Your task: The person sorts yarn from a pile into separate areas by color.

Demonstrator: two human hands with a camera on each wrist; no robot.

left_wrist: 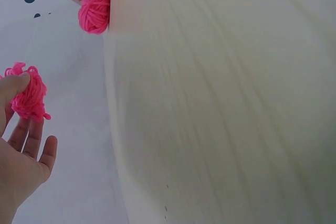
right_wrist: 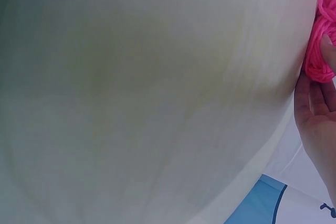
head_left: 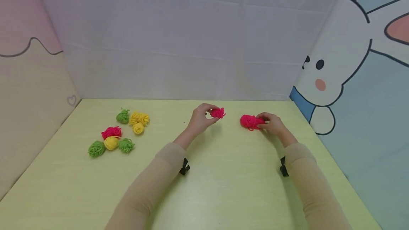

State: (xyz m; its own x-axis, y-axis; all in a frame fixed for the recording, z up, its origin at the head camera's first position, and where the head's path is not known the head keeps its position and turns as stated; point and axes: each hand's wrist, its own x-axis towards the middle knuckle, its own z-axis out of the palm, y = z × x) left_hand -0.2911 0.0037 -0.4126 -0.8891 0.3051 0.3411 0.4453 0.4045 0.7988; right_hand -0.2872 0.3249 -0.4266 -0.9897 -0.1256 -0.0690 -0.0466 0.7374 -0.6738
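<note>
From my end the left hand (head_left: 199, 119) pinches a small pink bundle (head_left: 218, 113) above the table (head_left: 230, 180), the right hand (head_left: 272, 124) grips a bigger pink ball (head_left: 250, 121) at the tabletop, and I'd worry that fingertip-only hold lets loopy yarn slip.

Small pink yarn bundle (head_left: 218, 113), loops loose, held raised; larger pink yarn ball (head_left: 250, 121), wound, resting on tabletop (head_left: 230, 184)

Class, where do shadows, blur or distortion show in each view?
Head view: soft shadows fall on the tabletop below the left hand and right hand; left wrist view: tabletop looks bowed at its edge; right wrist view: tabletop looks blurred, darker leftward.
</note>
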